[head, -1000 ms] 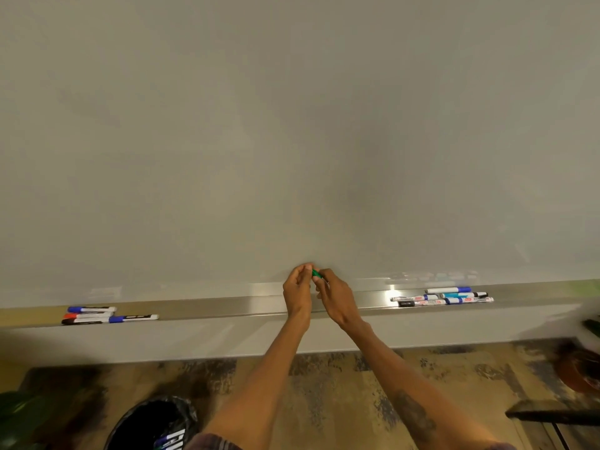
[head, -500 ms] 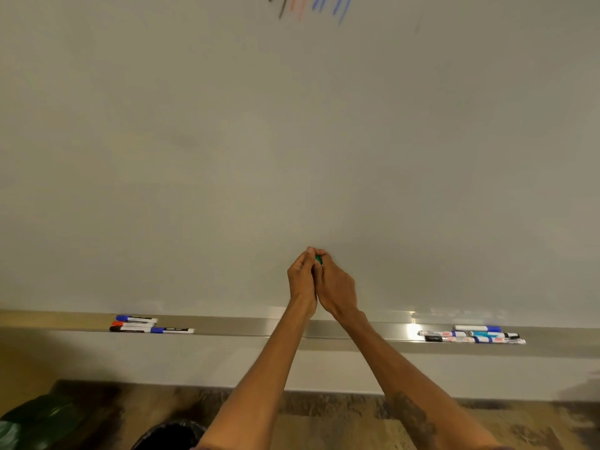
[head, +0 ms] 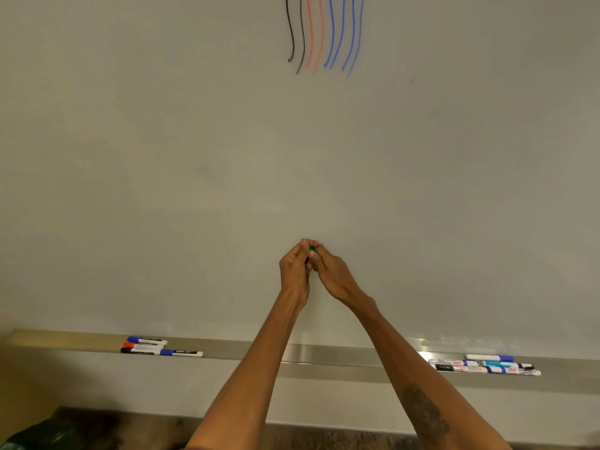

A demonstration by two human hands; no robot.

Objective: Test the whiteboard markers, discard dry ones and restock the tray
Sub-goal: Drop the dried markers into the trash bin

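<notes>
Two-handed grip on green marker (head: 313,249): left hand (head: 293,271) and right hand (head: 334,274) curled around it, fingertips touching, just before whiteboard (head: 162,157), well above tray (head: 324,355). Mostly hidden; only green bit visible. Label print on tray markers (head: 483,365) too small to read.

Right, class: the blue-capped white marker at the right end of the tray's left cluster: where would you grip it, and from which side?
Probably mid-barrel on the blue-capped white marker, from above and in front: it lies flat along the metal tray, with the whiteboard behind.
</notes>
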